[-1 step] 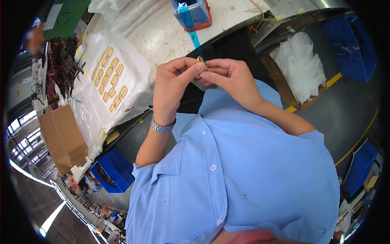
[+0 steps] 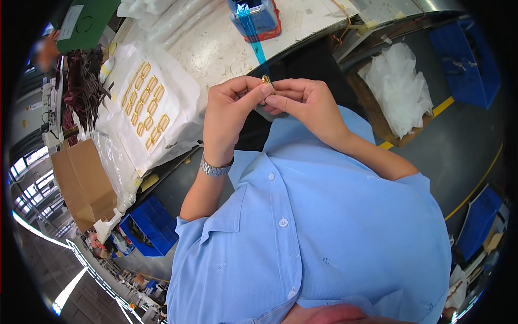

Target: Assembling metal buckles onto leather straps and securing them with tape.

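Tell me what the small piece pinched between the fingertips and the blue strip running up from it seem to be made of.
The small piece, held by left hand and right hand, looks like gold-toned metal: it glints yellow, like the gold loops laid out on white sheeting. The blue strip seems thin translucent plastic film or tape; light shows through it.

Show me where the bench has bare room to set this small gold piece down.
The bare patch is the white bench top between the sheet of gold clips and the blue tape dispenser. A second strip lies right of the dispenser, toward the bench edge. The left end is crowded: dark cables, plastic bags. Both hands, left hand and right hand, pinch the small gold piece.
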Demonstrator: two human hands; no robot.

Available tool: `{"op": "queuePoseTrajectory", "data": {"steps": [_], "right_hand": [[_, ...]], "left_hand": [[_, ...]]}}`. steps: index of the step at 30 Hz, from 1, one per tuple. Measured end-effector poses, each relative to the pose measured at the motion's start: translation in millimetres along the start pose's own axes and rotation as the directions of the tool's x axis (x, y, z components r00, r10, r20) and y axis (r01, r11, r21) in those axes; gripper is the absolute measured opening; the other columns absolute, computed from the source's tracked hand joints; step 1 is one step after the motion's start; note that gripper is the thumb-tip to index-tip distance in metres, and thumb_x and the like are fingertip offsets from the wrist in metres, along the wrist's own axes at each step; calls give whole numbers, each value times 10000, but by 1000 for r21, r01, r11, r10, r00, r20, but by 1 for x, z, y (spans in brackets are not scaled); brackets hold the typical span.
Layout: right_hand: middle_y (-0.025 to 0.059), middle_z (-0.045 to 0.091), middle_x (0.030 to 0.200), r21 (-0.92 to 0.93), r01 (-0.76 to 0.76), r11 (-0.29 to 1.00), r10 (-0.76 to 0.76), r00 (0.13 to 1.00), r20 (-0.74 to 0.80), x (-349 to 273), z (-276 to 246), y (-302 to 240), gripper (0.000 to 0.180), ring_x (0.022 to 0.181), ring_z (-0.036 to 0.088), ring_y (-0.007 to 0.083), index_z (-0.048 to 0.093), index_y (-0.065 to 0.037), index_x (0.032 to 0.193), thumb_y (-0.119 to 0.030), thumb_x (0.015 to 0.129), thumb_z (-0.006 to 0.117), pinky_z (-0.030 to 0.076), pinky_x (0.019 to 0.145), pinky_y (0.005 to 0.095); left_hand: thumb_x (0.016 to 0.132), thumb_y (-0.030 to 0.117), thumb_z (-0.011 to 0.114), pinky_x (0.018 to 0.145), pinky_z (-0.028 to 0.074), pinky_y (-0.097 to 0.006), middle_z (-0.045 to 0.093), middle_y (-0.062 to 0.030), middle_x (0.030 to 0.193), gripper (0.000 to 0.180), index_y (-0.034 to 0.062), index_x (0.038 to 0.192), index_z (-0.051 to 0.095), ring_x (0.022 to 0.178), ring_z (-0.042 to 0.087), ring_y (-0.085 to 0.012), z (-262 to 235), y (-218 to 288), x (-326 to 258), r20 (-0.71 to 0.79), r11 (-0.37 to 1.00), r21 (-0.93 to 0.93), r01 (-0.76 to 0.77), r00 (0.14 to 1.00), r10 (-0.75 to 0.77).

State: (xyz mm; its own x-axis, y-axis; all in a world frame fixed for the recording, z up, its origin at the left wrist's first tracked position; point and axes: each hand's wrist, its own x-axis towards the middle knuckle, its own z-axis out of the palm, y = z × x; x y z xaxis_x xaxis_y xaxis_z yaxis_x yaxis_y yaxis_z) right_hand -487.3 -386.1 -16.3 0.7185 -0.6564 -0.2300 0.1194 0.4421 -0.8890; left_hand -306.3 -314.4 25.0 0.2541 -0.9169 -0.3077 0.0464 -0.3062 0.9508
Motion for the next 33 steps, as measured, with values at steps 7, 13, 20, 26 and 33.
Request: {"op": "queuePoseTrajectory", "data": {"steps": [7,13,20,26,33], "right_hand": [[145,796,1086,-39,9,999,-9,1000,-5,4,-2,2,346,951,767,157,695,86,1311,-90,1015,728,619,876,283],[154,796,1049,66,-42,997,43,999,-14,4,-7,1,305,939,779,176,728,98,1233,-78,985,749,643,843,287],[200,778,1100,117,-128,985,124,991,46,1,-8,-13,350,976,777,246,704,101,1254,-154,1014,713,632,928,371],[198,776,1125,164,-221,961,211,975,76,0,-10,-22,321,1009,776,248,710,85,1223,-163,1020,712,626,949,369],[176,790,1029,80,-244,966,231,962,144,6,-15,-29,183,941,784,221,707,49,1062,-119,1001,746,638,879,332]], "left_hand": [[987,104,759,720,508,-215,748,-17,869,144,-38,986,779,774,640,-60,-1,-5,3,10,1000,2,-4,1000,4],[1001,135,750,720,504,-225,754,-14,869,174,-28,1047,790,764,624,-54,-12,-15,10,-180,983,131,-127,972,150],[1014,159,737,605,418,-185,742,3,887,216,-10,1136,795,698,561,-21,-6,-21,16,34,991,-104,83,996,-80],[983,147,750,573,414,-187,746,-4,854,160,3,1032,802,673,574,-25,3,-35,21,20,963,-251,95,996,-93],[1008,146,680,545,457,-219,697,-16,792,191,-23,1005,769,635,601,-66,-5,-31,28,135,872,-384,302,953,-271]]}}
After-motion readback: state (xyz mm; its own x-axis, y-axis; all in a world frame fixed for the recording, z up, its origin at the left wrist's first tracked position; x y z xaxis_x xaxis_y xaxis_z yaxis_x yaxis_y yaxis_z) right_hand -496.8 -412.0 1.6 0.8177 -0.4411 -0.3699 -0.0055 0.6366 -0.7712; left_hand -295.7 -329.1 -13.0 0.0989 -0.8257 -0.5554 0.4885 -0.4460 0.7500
